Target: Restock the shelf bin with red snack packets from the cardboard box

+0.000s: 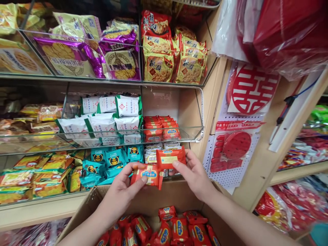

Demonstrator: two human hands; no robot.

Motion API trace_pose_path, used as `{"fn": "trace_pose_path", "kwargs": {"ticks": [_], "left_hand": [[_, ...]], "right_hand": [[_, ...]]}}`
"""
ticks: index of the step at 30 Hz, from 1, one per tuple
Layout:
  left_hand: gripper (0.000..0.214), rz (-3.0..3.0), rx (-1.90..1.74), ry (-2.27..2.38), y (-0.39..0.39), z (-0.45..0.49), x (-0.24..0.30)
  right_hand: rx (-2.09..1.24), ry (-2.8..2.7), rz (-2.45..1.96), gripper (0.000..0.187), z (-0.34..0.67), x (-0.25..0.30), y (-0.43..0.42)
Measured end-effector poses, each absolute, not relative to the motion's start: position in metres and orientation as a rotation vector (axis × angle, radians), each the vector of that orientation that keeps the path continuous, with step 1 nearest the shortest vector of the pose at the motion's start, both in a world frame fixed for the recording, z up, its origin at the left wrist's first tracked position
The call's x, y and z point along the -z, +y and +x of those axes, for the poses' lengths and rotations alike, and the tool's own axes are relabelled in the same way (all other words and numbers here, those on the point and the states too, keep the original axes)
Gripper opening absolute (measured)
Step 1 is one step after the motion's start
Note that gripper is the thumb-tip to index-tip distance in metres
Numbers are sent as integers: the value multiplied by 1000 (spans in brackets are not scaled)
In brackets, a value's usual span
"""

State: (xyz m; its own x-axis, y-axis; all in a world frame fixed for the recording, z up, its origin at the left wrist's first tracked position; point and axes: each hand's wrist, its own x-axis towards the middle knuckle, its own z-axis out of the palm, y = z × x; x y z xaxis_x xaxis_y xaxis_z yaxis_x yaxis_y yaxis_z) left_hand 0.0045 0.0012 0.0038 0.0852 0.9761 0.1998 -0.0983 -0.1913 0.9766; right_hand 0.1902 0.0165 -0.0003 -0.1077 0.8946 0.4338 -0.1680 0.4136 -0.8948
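Left hand (pixel 125 184) and right hand (pixel 193 174) both pinching

Left: thumb front, fingers behind, on small red plastic packet with blue label (pixel 151 172). Right: thumb-and-finger pinch on red plastic packet with pale-yellow panel (pixel 166 159), just right of the first. Both held above open brown cardboard box (pixel 176 193), near, with loose red plastic packets (pixel 179 230) inside. Far: stacked red plastic packets (pixel 153 130), right of white-and-green plastic packets (pixel 102 123).
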Motion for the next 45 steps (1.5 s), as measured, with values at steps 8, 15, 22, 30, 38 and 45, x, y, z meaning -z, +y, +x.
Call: {"fn": "trace_pose_path", "kwargs": {"ticks": [8, 15, 22, 30, 38, 45], "left_hand": [[34, 1224, -1313, 981, -2, 7, -4], [31, 1056, -1296, 966, -4, 7, -6], [31, 1243, -1317, 956, 2, 4, 0], [30, 1245, -1338, 929, -5, 9, -1], [27, 1356, -1226, 817, -3, 5, 7], [33, 1504, -1136, 686, -9, 15, 18]], "right_hand": [[-204, -1832, -585, 31, 188, 9, 13], [-191, -2175, -572, 50, 185, 10, 8], [-301, -2059, -754, 50, 180, 12, 2], [-277, -1985, -867, 55, 178, 14, 5], [-736, -1724, -1066, 55, 179, 15, 12], [-926, -1623, -1148, 45, 175, 14, 6]]}}
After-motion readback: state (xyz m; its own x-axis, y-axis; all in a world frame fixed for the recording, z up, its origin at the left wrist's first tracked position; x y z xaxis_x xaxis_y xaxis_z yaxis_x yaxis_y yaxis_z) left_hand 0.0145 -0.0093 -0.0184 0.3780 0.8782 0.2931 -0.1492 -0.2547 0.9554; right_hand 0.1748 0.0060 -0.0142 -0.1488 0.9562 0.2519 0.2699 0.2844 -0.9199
